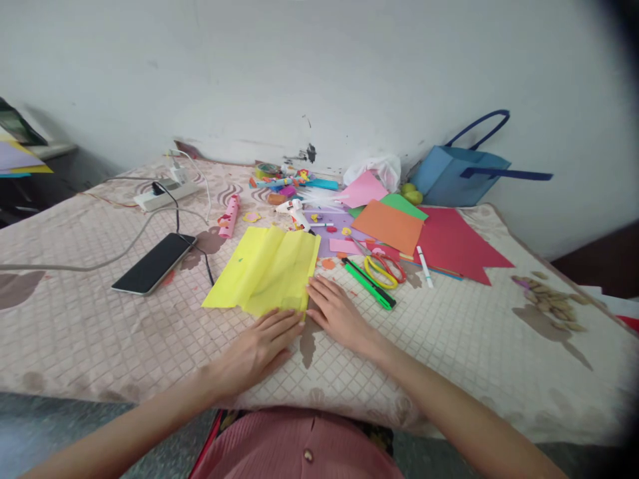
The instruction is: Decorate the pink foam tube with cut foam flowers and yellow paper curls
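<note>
— What sort of place is this?
— A room in a home, used for crafts: a quilted bedspread [449, 346] serves as work surface, with coloured paper sheets [389, 226], scissors [382, 269], a glue gun [294, 211] and a charging phone [154, 263].

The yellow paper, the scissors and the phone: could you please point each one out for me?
yellow paper [264, 269]: head view, middle of the creased sheet.
scissors [383, 269]: head view, yellow and red handle loops.
phone [154, 263]: head view, centre of the dark screen.
</note>
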A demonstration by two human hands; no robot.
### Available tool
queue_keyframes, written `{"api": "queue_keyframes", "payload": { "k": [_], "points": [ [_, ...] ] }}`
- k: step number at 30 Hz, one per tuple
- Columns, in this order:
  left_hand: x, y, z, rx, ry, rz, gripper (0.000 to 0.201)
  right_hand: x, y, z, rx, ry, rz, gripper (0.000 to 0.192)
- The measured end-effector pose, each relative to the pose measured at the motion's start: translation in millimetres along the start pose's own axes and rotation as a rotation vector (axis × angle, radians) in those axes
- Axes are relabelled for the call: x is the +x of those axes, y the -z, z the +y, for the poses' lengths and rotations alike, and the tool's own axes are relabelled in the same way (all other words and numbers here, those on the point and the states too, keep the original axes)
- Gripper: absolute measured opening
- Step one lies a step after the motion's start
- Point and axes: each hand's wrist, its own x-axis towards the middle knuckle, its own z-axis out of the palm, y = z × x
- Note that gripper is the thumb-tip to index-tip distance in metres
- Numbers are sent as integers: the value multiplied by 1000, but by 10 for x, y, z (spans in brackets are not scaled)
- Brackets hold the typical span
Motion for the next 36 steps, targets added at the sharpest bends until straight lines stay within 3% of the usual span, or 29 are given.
{"api": "queue_keyframes", "payload": {
  "k": [6, 9, 14, 20, 27, 30, 33, 36],
  "points": [
    [-24, 128, -221, 157, -67, 104, 36, -167, 82, -35, 134, 127, 17, 37],
    [7, 184, -332, 260, -177, 71, 29, -216, 69, -69, 151, 200, -8, 32],
    [118, 190, -395, 318, -273, 92, 23, -223, 44, -79, 166, 186, 27, 29],
    [151, 172, -216, 262, -212, 128, 23, -330, 141, -69, 195, 130, 43, 32],
    [-61, 189, -3, 193, -259, 108, 26, -525, 275, -97, 219, 130, 19, 34],
    [-114, 218, 14, 131, -210, 69, 26, -506, 284, -91, 212, 132, -17, 33],
    [-6, 244, -7, 38, -72, 84, 24, -443, 260, -81, 200, 132, -27, 33],
    [299, 257, -110, -54, 34, 76, 21, -397, 231, -76, 194, 110, -3, 32]
  ]
}}
